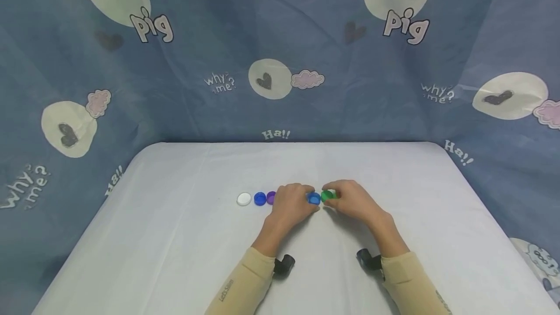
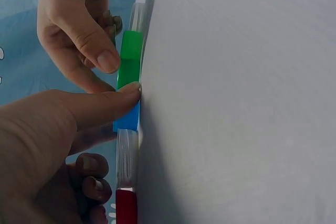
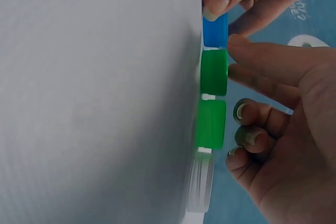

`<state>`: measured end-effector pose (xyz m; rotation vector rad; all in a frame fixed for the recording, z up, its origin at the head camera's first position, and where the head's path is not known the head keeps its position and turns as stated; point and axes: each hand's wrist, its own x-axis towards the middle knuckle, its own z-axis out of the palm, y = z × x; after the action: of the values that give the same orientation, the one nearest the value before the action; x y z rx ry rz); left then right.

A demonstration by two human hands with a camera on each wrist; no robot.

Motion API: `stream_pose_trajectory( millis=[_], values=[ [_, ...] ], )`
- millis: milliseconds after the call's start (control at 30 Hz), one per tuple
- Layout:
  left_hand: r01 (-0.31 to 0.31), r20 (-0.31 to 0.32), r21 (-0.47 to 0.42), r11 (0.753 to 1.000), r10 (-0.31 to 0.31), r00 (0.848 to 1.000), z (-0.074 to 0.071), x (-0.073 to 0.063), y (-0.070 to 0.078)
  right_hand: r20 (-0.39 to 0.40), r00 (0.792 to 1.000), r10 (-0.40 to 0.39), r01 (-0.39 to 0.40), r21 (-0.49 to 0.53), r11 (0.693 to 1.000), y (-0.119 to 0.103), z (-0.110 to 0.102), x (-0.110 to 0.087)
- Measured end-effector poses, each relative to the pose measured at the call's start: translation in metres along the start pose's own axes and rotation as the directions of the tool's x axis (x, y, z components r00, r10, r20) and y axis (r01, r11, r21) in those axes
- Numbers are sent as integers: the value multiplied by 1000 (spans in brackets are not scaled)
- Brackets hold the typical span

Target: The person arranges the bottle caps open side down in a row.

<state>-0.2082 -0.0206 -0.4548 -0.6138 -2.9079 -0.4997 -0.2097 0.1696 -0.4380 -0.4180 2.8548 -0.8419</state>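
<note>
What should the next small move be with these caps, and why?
Probably nudge the outer green cap leftward with the right hand: a thin gap shows between it and the inner green cap, while the left hand pinches the light blue cap, likely keeping it still.

Blue cloth (image 1: pixel 197 125), printed, spanning the upper part of the head view and both side edges. The word "pig" (image 1: pixel 151 28) appears at upper left and again at upper right; a pale oval (image 1: pixel 280 79) with grey heart (image 1: pixel 264 81) adjoins a pink cloud (image 1: pixel 308 79) at upper centre. White table (image 1: pixel 197 256), lower centre, far corners rounded.
</note>
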Motion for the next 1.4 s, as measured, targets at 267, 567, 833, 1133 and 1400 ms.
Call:
stream_pose_trajectory(
  millis=[267,567,833,1133,1400],
  values=[
    [42,9,-43,998,-42,999,-4,-2,-6,-6,998,-58,58,-14,998,-5,6,4],
    [16,-18,-65,998,-17,1000,-1,-1,-6,-12,995,-95,94,-54,994,-7,10,6],
    [2,-29,-54,999,-4,1000,-2,-1,-4,-5,997,-72,71,-92,993,-12,11,6],
    [-9,-33,-45,999,7,999,-4,1,-5,-29,997,-75,74,-58,996,-11,11,8],
    [-17,-15,-48,999,16,1000,-6,1,-9,-15,996,-93,94,42,995,-7,10,10]
  ],
)
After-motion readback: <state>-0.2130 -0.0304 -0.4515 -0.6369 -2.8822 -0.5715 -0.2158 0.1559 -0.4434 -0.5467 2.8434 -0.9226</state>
